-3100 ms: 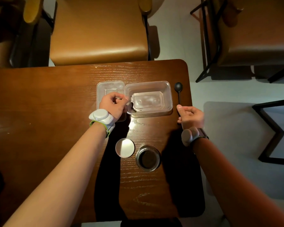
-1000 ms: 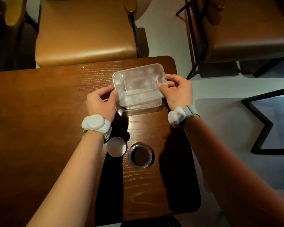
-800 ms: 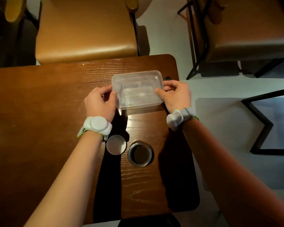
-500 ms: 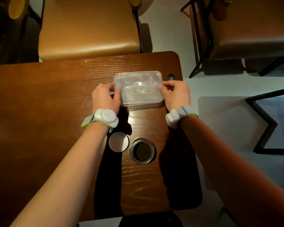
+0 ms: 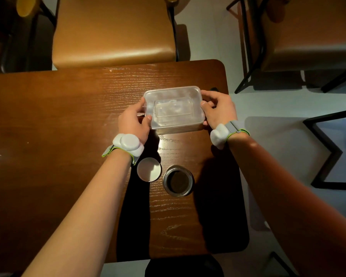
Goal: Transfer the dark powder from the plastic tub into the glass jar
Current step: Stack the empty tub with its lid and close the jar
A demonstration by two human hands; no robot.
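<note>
The clear plastic tub [image 5: 174, 107] sits on the wooden table [image 5: 68, 116] with its clear lid on top. My left hand [image 5: 133, 118] grips the tub's left end, thumb on the lid's edge. My right hand [image 5: 218, 108] grips the right end, fingers curled over the lid's rim. Nearer to me stands the open glass jar [image 5: 178, 180] with dark powder inside. Its round white lid [image 5: 149, 169] lies flat just to the jar's left. A black spoon's bowl [image 5: 214, 89] peeks out behind my right hand; its handle is hidden.
A tan padded chair [image 5: 114, 31] stands beyond the table's far edge, and another chair [image 5: 308, 33] at the upper right. The table's right edge runs close beside my right hand. A black metal frame [image 5: 332, 152] rests on the floor to the right.
The loose lid went from beside the tub onto it. Both hands moved to the tub's ends and stay there, pressing at the lid's edges. The spoon was let go.
</note>
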